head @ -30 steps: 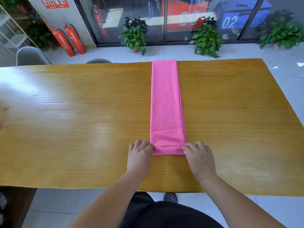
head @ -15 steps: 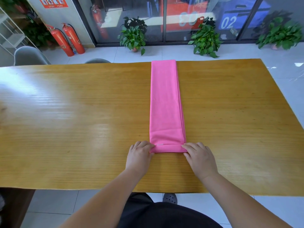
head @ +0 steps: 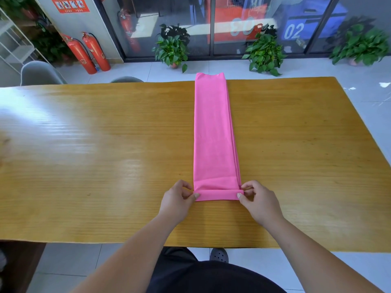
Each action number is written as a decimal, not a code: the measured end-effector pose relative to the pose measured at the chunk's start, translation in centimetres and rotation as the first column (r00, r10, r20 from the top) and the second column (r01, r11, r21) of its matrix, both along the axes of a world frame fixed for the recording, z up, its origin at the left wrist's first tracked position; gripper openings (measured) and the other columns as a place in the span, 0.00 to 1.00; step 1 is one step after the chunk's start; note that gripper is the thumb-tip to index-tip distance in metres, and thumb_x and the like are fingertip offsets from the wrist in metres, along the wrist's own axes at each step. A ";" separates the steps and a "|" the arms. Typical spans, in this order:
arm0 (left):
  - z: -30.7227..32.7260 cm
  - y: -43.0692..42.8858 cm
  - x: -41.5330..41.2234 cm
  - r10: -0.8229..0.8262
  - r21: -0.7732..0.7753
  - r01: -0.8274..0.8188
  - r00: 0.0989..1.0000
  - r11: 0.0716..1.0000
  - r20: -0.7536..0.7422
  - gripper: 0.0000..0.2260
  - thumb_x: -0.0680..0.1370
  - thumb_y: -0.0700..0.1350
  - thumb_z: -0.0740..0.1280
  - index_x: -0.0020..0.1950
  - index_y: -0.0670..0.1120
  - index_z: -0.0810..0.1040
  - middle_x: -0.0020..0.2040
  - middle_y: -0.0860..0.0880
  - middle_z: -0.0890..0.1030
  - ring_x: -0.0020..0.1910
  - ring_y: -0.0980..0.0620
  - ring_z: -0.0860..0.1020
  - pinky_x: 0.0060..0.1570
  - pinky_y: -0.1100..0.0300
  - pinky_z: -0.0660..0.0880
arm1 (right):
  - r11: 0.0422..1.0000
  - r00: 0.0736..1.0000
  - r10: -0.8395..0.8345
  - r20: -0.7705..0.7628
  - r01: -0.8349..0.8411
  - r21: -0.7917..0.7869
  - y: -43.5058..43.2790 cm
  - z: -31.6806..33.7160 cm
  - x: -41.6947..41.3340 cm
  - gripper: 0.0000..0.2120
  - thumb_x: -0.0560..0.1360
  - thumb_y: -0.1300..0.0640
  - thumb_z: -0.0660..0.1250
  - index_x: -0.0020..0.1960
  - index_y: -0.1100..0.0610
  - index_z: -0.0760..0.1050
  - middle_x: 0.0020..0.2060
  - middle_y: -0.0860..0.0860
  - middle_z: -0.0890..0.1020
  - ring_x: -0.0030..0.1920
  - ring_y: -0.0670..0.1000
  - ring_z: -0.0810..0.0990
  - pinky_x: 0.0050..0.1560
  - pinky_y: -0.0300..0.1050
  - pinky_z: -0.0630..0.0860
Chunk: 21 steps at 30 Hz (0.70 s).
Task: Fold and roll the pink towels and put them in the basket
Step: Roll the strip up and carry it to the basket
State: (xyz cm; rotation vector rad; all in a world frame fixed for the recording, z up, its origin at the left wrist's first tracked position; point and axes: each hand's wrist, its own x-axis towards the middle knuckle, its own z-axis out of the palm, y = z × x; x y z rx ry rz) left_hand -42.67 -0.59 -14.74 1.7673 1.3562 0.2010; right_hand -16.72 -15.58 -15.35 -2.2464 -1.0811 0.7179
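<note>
The near end of the pink towel (head: 213, 134) has now turned over once, left hand (head: 176, 200) and right hand (head: 259, 200) pinching its ends, so rolling has begun.

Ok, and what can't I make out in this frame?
The basket: outside the head view's frame.
Far end of the pink towel: passes the table's far edge, hidden behind it.
Rolled turns: wrapped inside, between left hand and right hand.
Text on the red sign: too small, cut by the top edge.
</note>
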 end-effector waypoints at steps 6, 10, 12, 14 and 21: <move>-0.3 0.3 1.7 -0.134 0.431 0.226 0.963 0.874 -0.232 0.05 0.81 0.54 0.73 0.55 0.56 0.83 0.53 0.58 0.78 0.55 0.53 0.74 0.54 0.53 0.74 | 0.993 0.913 0.101 0.394 -0.118 0.018 1.5 0.7 -0.6 0.04 0.78 0.45 0.71 0.51 0.42 0.78 0.50 0.37 0.75 0.52 0.44 0.73 0.42 0.45 0.77; -2.0 -0.1 0.6 -0.245 0.642 0.449 0.890 0.622 -0.385 0.10 0.77 0.41 0.76 0.56 0.53 0.86 0.52 0.57 0.81 0.50 0.50 0.75 0.46 0.54 0.71 | 0.939 0.693 0.236 0.682 -0.344 0.025 0.5 -1.6 -0.6 0.04 0.79 0.58 0.73 0.53 0.51 0.84 0.52 0.44 0.82 0.50 0.52 0.75 0.43 0.49 0.75; -2.6 -0.7 -0.1 -0.262 0.684 0.465 0.884 0.562 -0.386 0.14 0.76 0.39 0.75 0.59 0.52 0.85 0.56 0.56 0.82 0.51 0.49 0.76 0.45 0.54 0.71 | 0.926 0.640 0.235 0.731 -0.377 0.033 -0.6 -2.8 -0.7 0.12 0.79 0.60 0.72 0.62 0.53 0.84 0.58 0.47 0.83 0.53 0.54 0.78 0.45 0.51 0.76; -2.4 -1.3 -0.6 -0.269 0.686 0.459 0.888 0.564 -0.373 0.14 0.79 0.49 0.74 0.64 0.52 0.84 0.60 0.56 0.82 0.54 0.49 0.77 0.47 0.53 0.73 | 0.920 0.642 0.258 0.722 -0.392 0.021 -1.5 -3.2 -0.8 0.16 0.83 0.54 0.66 0.69 0.54 0.81 0.64 0.47 0.82 0.55 0.54 0.79 0.47 0.51 0.78; -1.0 -0.4 1.0 -0.197 0.477 0.342 0.924 0.809 -0.328 0.17 0.78 0.47 0.76 0.66 0.56 0.83 0.60 0.60 0.82 0.57 0.51 0.78 0.55 0.54 0.73 | 0.967 0.853 0.238 0.464 -0.254 -0.029 0.5 -1.9 0.0 0.16 0.82 0.50 0.71 0.69 0.46 0.81 0.63 0.40 0.81 0.59 0.49 0.78 0.55 0.49 0.79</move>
